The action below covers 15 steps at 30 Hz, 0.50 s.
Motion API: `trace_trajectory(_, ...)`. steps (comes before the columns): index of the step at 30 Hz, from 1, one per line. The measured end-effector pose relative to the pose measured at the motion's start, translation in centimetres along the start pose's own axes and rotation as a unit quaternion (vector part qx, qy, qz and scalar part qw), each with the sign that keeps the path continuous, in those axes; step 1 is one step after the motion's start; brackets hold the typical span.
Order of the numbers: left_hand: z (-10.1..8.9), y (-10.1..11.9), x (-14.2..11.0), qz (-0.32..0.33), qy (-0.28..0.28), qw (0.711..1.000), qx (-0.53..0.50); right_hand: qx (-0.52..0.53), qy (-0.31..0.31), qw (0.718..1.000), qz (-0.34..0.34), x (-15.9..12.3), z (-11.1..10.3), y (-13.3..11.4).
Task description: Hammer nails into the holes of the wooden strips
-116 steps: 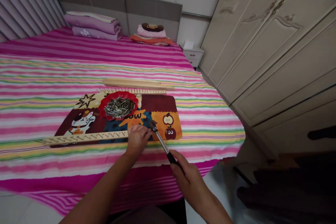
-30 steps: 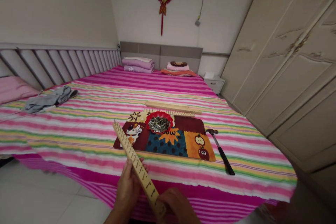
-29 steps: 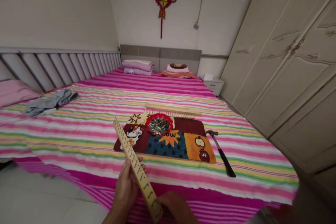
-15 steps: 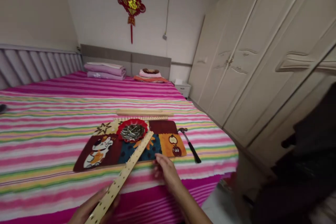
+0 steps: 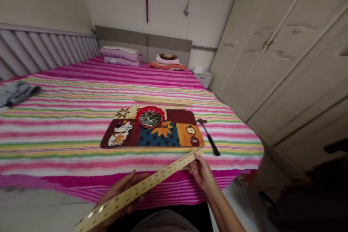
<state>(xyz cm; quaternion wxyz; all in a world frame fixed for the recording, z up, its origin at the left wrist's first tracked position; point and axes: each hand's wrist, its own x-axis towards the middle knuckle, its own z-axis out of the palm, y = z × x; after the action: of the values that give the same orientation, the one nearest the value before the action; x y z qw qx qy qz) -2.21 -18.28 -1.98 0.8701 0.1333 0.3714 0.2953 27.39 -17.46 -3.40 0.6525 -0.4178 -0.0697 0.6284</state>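
Observation:
A long pale wooden strip [image 5: 152,182] dotted with small dark spots slants across in front of me above the bed's near edge. My left hand [image 5: 123,192] is wrapped round its nearer half from behind, partly hidden by the wood. At the far right end, my right hand [image 5: 200,170] pinches the strip between thumb and fingers. Beyond it lies a patterned mat [image 5: 160,139] with a cat picture and apples. On the mat's back part stands a red bowl [image 5: 150,108] full of nails [image 5: 150,119]. A black-handled hammer [image 5: 209,138] rests just right of the mat.
More wooden strips [image 5: 157,100] lie behind the bowl on the striped bedspread [image 5: 76,112]. Folded bedding [image 5: 122,58] sits by the headboard [image 5: 168,45]. Grey cloth [image 5: 17,92] is at the left, a wardrobe [image 5: 261,50] at the right.
The strip has come back off the mat and swung to a flatter slant. My right hand, free before, now grips its far end. The view has tilted downward.

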Motion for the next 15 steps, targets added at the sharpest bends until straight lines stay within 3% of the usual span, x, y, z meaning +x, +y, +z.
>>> trace_trajectory(2, -0.5, 1.2, -0.5, 0.021, 0.029, 0.999, -0.016, 0.017, 0.032, 0.999, -0.031, 0.5, -0.9, -0.8)
trace_trajectory(8, -3.0, 5.6, -1.3, 0.222, 0.163, 0.958, -0.074, 0.007, 0.085, 0.992, -0.093, 2.7, -2.3, -2.0)
trace_trajectory(15, -2.8, 10.7, 3.0, 0.302, 0.271, 0.914, 0.019, 0.009, 0.133, 0.988, -0.075, 4.5, 1.0, -0.6)
